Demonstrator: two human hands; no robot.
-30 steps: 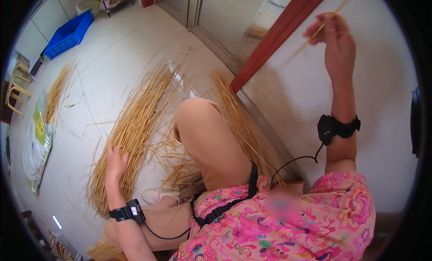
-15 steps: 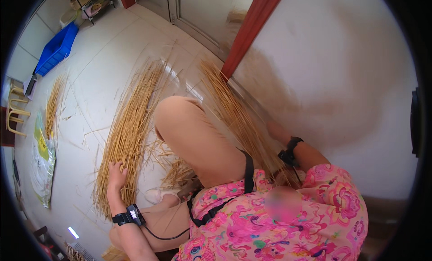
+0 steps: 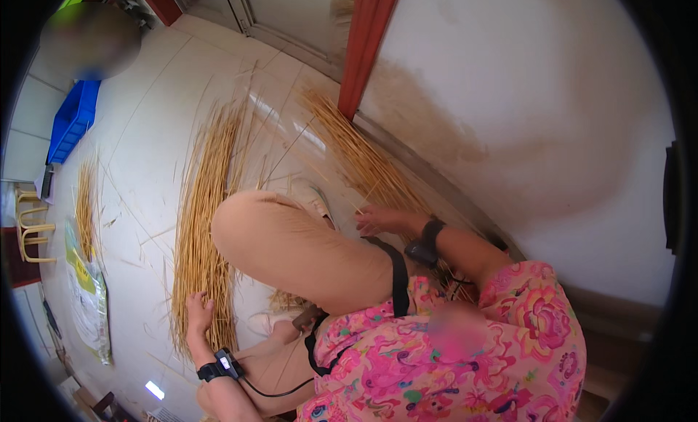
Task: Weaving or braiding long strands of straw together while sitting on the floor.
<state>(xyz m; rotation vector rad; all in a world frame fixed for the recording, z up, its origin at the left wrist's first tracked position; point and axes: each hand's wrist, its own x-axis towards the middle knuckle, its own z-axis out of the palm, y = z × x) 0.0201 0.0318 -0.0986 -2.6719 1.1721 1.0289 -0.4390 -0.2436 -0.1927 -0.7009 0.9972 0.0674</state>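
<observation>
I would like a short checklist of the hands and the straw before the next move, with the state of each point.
1. Left hand at the middle straw pile, fingers loosely curled: ok.
2. Right hand beside the raised knee: ok.
3. Straw firmly held in the right hand: cannot tell.
4. Loose straw bits gathered up: not ok, scattered on the floor.
5. Blue crate apart from the middle pile: ok.

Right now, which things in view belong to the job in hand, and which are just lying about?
Seemingly in use:
large straw pile, at the left hand
straw along the wall, close to the right hand

Seemingly just lying about, away from both hands:
small straw bundle
blue crate
plastic bag
</observation>
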